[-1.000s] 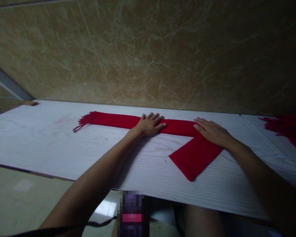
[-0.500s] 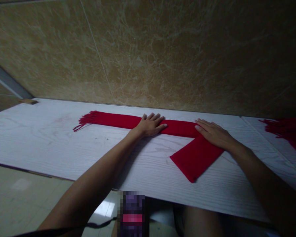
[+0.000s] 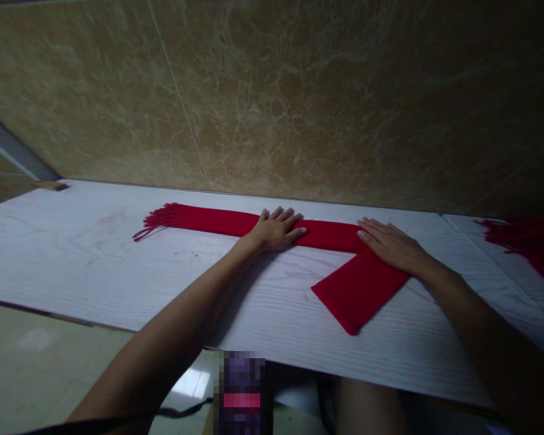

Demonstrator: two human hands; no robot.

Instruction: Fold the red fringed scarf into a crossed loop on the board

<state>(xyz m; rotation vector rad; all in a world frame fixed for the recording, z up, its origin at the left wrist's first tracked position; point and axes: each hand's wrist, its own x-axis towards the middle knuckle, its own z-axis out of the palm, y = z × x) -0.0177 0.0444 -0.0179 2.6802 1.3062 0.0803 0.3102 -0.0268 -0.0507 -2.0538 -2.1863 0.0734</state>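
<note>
A red fringed scarf (image 3: 329, 234) lies folded into a long strip on the white wood-grain table, its tassels pointing left. At its right end the cloth bends into a diagonal flap that angles down towards the table's front. My left hand (image 3: 277, 229) rests flat across the middle of the strip, fingers spread. Over the bend at the right lies my right hand (image 3: 390, 244), palm down with fingers stretched out, covering part of the fold. Neither hand grips the cloth.
Another red fringed bundle (image 3: 532, 238) lies at the table's right edge. A brown marbled wall (image 3: 272, 109) rises along the back of the white table (image 3: 95, 266). A small wooden block (image 3: 51, 185) sits at the far left corner. A dark strap (image 3: 181, 412) hangs near the front.
</note>
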